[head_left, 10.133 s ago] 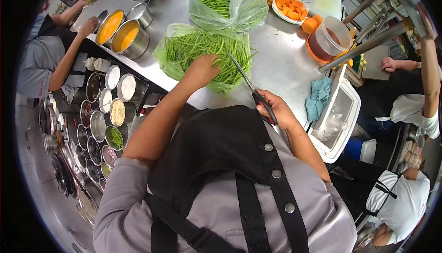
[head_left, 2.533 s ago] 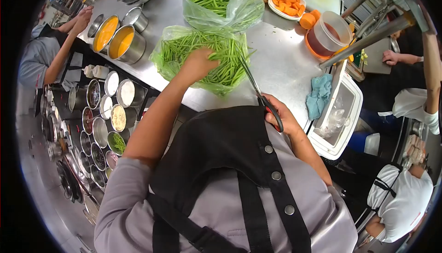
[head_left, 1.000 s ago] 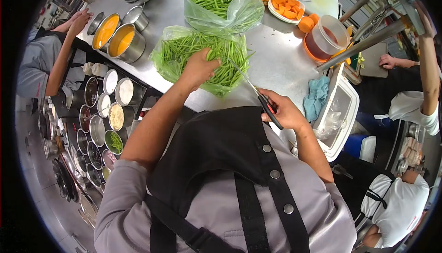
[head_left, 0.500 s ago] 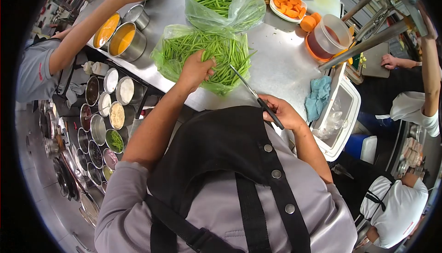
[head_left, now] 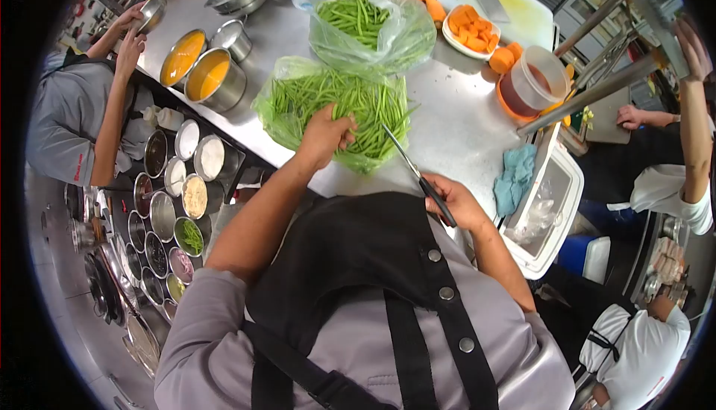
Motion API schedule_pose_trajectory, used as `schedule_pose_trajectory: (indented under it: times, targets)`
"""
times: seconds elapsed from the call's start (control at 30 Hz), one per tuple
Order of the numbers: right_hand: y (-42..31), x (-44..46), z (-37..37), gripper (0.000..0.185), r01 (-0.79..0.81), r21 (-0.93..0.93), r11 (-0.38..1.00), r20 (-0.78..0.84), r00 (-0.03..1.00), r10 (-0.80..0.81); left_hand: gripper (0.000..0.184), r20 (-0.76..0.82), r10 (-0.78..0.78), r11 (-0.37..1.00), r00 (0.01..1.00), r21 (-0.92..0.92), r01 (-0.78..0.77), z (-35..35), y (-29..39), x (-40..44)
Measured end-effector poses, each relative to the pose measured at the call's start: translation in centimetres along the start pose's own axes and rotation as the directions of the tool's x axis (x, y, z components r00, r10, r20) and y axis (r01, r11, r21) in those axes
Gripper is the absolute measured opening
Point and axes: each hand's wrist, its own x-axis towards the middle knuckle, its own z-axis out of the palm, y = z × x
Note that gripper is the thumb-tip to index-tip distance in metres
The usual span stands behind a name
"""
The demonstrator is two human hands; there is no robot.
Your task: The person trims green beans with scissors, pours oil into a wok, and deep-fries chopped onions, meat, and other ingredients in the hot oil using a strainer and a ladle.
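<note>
Long green beans lie in an open green plastic bag on the steel table. My left hand is at the near side of these beans, its fingers curled over them; what is between the fingertips is too small to name. My right hand grips the black handle of the scissors, whose blades point up-left to the right edge of the beans. Behind is a second clear bag with shorter-looking green beans.
Pots of orange liquid stand at the left, by a co-worker. Cut carrots in a dish, a tub of red liquid, a blue cloth and a white cooler are on the right. Another co-worker's hand rests far right.
The co-worker's arm that reached over the table's left side has drawn back, and that person now holds a metal bowl. The whole view has shifted slightly. My hands keep nearly the same places.
</note>
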Motion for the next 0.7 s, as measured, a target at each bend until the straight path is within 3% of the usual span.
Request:
schedule_pose_trajectory:
  times: [0.03, 0.1, 0.17, 0.23, 0.27, 0.33, 0.4, 0.43, 0.5, 0.57, 0.63, 0.7]
  targets:
    - [0.0, -0.2, 0.1, 0.062, 0.023, 0.012, 1.0, -0.036, 0.999, -0.023, 0.013, -0.002, 0.021, 1.0, 1.0, 0.0, -0.021, -0.1, -0.3, 0.1]
    - [2.4, 0.0, -0.1, 0.066, 0.09, -0.045, 0.995, -0.144, 0.985, -0.095, 0.012, -0.045, -0.078, 0.98, 0.996, -0.185, 0.068, -0.2, -0.4, 0.4]
    - [1.5, -0.8, 0.2, 0.07, 0.076, -0.204, 0.976, -0.237, 0.963, -0.124, 0.008, -0.078, -0.119, 0.954, 0.99, -0.284, 0.092, 0.1, 1.2, 1.3]
    - [2.0, -0.9, -0.1, 0.068, 0.026, -0.289, 0.957, -0.28, 0.954, -0.11, 0.009, -0.01, -0.258, 0.862, 0.966, -0.453, 0.226, 0.0, 2.4, 3.1]
    - [2.6, -0.9, -0.3, 0.066, 0.039, -0.267, 0.963, -0.279, 0.953, -0.116, 0.012, 0.089, -0.26, 0.805, 0.961, -0.53, 0.267, -0.6, 3.6, 5.3]
    - [3.0, -0.8, -0.2, 0.064, 0.053, -0.241, 0.969, -0.279, 0.953, -0.122, 0.023, 0.242, -0.051, 0.796, 0.969, -0.576, 0.186, -2.3, 6.3, 11.4]
    - [2.5, -0.7, 0.1, 0.055, 0.066, -0.217, 0.974, -0.298, 0.946, -0.13, 0.039, -0.008, -0.116, 0.872, 0.993, -0.48, 0.098, 0.6, 16.0, 8.7]
    - [3.0, -0.6, -0.1, 0.055, 0.076, -0.228, 0.971, -0.3, 0.943, -0.144, 0.039, -0.005, -0.101, 0.872, 0.995, -0.482, 0.086, 0.5, 16.5, 9.0]
    - [5.0, 0.0, -0.6, 0.049, 0.089, -0.29, 0.953, -0.321, 0.929, -0.185, 0.052, -0.278, -0.083, 0.965, 0.957, -0.263, 0.007, -0.3, 16.7, 10.0]
    - [4.1, -0.4, -0.2, 0.045, 0.081, -0.247, 0.965, -0.334, 0.928, -0.164, 0.048, -0.249, 0.125, 0.985, 0.961, -0.083, -0.149, 0.4, 12.8, 6.7]
    - [4.2, -0.4, -0.2, 0.045, 0.113, -0.256, 0.96, -0.364, 0.909, -0.204, 0.037, -0.075, 0.121, 0.989, 0.99, -0.073, -0.127, -0.4, 6.0, 4.9]
    - [4.5, -0.4, 0.0, 0.045, 0.123, -0.236, 0.964, -0.384, 0.899, -0.209, 0.027, 0.017, -0.052, 0.987, 0.999, 0.154, 0.048, 1.7, 1.3, 2.6]
